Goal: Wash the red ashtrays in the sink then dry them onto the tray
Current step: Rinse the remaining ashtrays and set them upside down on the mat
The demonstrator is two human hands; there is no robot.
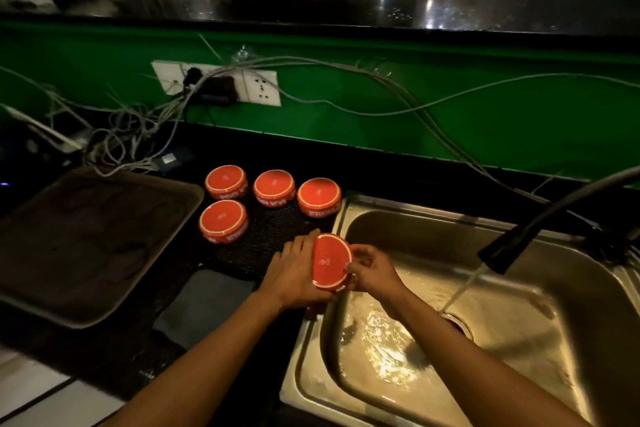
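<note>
Both hands hold one red ashtray (330, 262) tilted on edge over the left rim of the steel sink (450, 222). My left hand (294, 274) cups its left side and my right hand (372, 274) pinches its right edge. Several more red ashtrays lie upside down on a black mat (273, 239) left of the sink: one at the back left (225, 181), one in the middle (274, 188), one nearest the sink (319, 197), one in front (223, 221). Further left, a dark tray (104, 315) lined with a dark cloth holds no ashtrays.
A black faucet (512, 246) at the right runs water into the sink basin near the drain (457, 322). A grey cloth (204, 305) lies on the counter by my left forearm. Tangled cables (131, 135) and wall sockets (259, 87) sit along the green back wall.
</note>
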